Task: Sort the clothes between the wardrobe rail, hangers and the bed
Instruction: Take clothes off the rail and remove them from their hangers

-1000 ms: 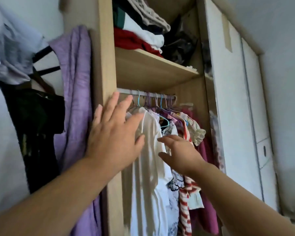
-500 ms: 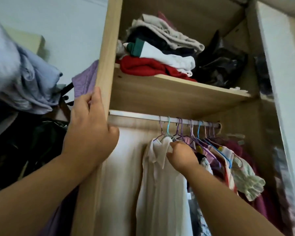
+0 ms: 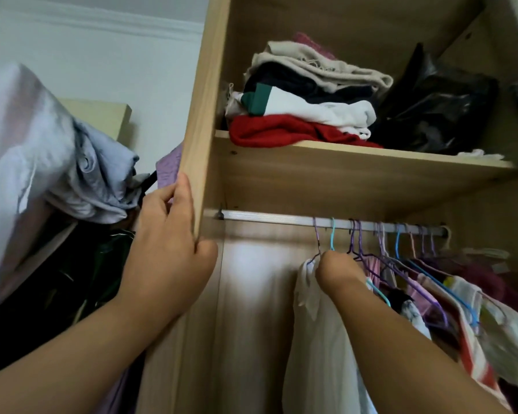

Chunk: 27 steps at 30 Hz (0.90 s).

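The person stood close under the open wardrobe, both arms raised. The left hand [image 3: 165, 249] was wrapped round the front edge of the wardrobe's side panel [image 3: 202, 115], fingers on the outer face and thumb on the inner, gripping wood and no garment. The right hand [image 3: 337, 268] was bunched into a tight fist at the neck of the white shirt [image 3: 317, 339], closed on the top of it just where the purple hanger [image 3: 317, 234] came down from its hook – whether the fingers pinched the wire itself or only the collar, I could not tell from where the knuckles hid it. That shirt hung first in the row, leftmost on the wardrobe rail [image 3: 281, 219], with bare rail to its left and a teal hanger [image 3: 332, 234] just beside it on the right, then the crowd of other hangers and coloured clothes packed toward the far end. The rail ran straight across, left to right, directly above the fist, and the hook sat over it from above – so freeing the shirt, to my mind, meant lifting up before drawing out toward the person, and the right hand was the one placed for it, the left being well apart at the panel. On the shelf [image 3: 341, 162] above lay a stack of folded clothes [image 3: 305, 115] and a black plastic bag [image 3: 437, 109], untouched
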Available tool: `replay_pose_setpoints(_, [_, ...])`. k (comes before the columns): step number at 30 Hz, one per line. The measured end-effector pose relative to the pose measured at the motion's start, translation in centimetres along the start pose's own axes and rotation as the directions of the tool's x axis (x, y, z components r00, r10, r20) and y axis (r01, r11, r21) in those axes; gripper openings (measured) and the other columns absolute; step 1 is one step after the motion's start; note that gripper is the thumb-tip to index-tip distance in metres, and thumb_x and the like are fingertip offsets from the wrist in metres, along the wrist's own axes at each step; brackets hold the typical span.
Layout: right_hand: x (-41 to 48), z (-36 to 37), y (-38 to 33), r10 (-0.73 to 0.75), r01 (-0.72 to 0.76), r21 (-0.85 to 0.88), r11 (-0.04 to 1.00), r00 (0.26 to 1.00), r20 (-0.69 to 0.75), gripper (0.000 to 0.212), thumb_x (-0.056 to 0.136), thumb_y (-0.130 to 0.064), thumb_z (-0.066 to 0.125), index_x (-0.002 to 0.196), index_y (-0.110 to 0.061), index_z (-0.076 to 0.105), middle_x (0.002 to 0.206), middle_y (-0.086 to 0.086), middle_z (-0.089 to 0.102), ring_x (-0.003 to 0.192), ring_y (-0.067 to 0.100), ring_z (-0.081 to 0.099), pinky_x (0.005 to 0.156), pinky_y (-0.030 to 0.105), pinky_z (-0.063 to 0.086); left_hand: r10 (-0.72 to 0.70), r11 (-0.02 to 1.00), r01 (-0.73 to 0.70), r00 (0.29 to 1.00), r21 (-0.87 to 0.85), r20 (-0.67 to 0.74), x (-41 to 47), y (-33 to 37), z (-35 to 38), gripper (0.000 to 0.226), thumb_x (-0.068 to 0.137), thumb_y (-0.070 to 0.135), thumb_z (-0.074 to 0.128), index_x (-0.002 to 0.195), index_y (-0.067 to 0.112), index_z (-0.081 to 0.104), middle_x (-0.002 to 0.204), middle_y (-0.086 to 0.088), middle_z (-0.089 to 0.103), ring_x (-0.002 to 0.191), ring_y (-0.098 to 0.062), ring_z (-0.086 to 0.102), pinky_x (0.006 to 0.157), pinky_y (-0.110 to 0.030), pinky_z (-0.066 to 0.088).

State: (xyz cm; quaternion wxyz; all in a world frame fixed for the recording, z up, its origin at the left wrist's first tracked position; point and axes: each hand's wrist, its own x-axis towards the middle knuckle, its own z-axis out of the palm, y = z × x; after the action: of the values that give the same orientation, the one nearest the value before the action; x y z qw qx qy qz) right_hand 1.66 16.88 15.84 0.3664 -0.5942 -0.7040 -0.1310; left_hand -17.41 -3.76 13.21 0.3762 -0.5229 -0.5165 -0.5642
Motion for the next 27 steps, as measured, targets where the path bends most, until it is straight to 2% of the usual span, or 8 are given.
replay_pose_setpoints(4, [0.5,-0.1,0.2,-0.003,0.002,-0.022,1.000,0.997,-0.077,0.029,0.092,-0.002,0.038,0.112,-0.005,0.059,0.110,0.016,0.065,0.100,0.032,0.063,0.081,0.037,0.050,0.002,1.000,-0.002,1.000,-0.013,-0.009,-0.1,0.0,0.0,0.091,0.068,0.029,0.041,0.152,0.017,0.007,0.138,-0.007,0.026,0.124,-0.022,0.031,0.102,-0.028,0.028])
replay_pose_setpoints(9, [0.1,-1.1,0.9,0.030,-0.018,0.075,0.997,0.985,-0.170,0.032,0.088,-0.003,0.038,0.111,-0.008,0.061,0.104,0.016,0.066,0.095,0.034,0.062,0.074,0.035,0.049,0.002,0.999,-0.002,1.000,-0.039,-0.008,-0.2,0.1,0.0,0.088,0.070,0.027,0.043,0.151,0.018,0.010,0.141,-0.006,0.023,0.124,-0.017,0.027,0.096,-0.022,0.025])
replay_pose_setpoints(12, [-1.3,-1.8,2.1,0.012,0.013,0.121,0.993,0.978,-0.206,0.031,0.090,-0.010,0.040,0.114,-0.012,0.061,0.103,0.016,0.067,0.094,0.035,0.061,0.066,0.030,0.042,0.011,0.999,-0.011,1.000,-0.035,0.003,-0.3,0.1,-0.4,0.086,0.072,0.025,0.045,0.151,0.015,0.012,0.141,-0.008,0.024,0.127,-0.021,0.028,0.101,-0.026,0.027])
replay_pose_setpoints(15, [-3.8,-2.6,4.1,-0.013,0.048,0.132,0.990,0.966,-0.258,0.032,0.092,-0.021,0.045,0.119,-0.016,0.060,0.111,0.015,0.066,0.100,0.035,0.061,0.072,0.035,0.046,-0.007,1.000,0.007,1.000,0.006,0.027,-0.3,0.3,-0.6,0.088,0.068,0.026,0.043,0.150,0.010,0.014,0.141,-0.014,0.027,0.127,-0.027,0.030,0.105,-0.036,0.032])
replay_pose_setpoints(19, [-8.0,-3.7,7.3,-0.008,0.057,0.169,0.984,0.960,-0.278,0.033,0.090,-0.024,0.051,0.121,-0.018,0.061,0.117,0.012,0.066,0.106,0.034,0.060,0.082,0.038,0.049,0.108,0.938,-0.136,0.989,0.319,0.103,-0.6,0.4,-0.4,0.084,0.070,0.030,0.040,0.146,-0.001,0.022,0.146,-0.032,0.027,0.134,-0.044,0.030,0.103,-0.054,0.037])
replay_pose_setpoints(21, [-10.7,-3.8,9.1,-0.006,0.058,0.183,0.981,0.962,-0.274,0.033,0.090,-0.026,0.055,0.121,-0.021,0.063,0.123,0.008,0.064,0.112,0.030,0.058,0.087,0.035,0.047,0.165,0.892,-0.215,0.974,0.396,0.159,-1.5,1.2,-0.5,0.087,0.067,0.039,0.044,0.145,0.004,0.029,0.150,-0.030,0.023,0.137,-0.044,0.026,0.103,-0.057,0.033])
replay_pose_setpoints(24, [-15.4,-4.2,11.6,-0.006,0.046,0.162,0.986,0.972,-0.237,0.030,0.089,-0.029,0.060,0.118,-0.024,0.066,0.120,0.001,0.067,0.105,0.022,0.063,0.081,0.027,0.047,0.274,0.899,-0.350,0.919,0.265,0.284,-4.1,3.6,-0.2,0.086,0.066,0.048,0.050,0.144,0.016,0.034,0.154,-0.016,0.023,0.143,-0.034,0.020,0.106,-0.054,0.029])
replay_pose_setpoints(27, [-20.3,-5.2,12.7,0.041,-0.014,0.158,0.987,0.984,-0.172,0.026,0.087,-0.030,0.063,0.113,-0.030,0.068,0.093,-0.005,0.070,0.081,0.011,0.059,0.063,0.018,0.040,0.303,0.937,-0.349,0.833,0.016,0.463,-7.0,5.3,1.7,0.080,0.081,0.050,0.047,0.150,0.027,0.013,0.160,-0.003,0.002,0.147,-0.021,-0.003,0.114,-0.049,0.013])
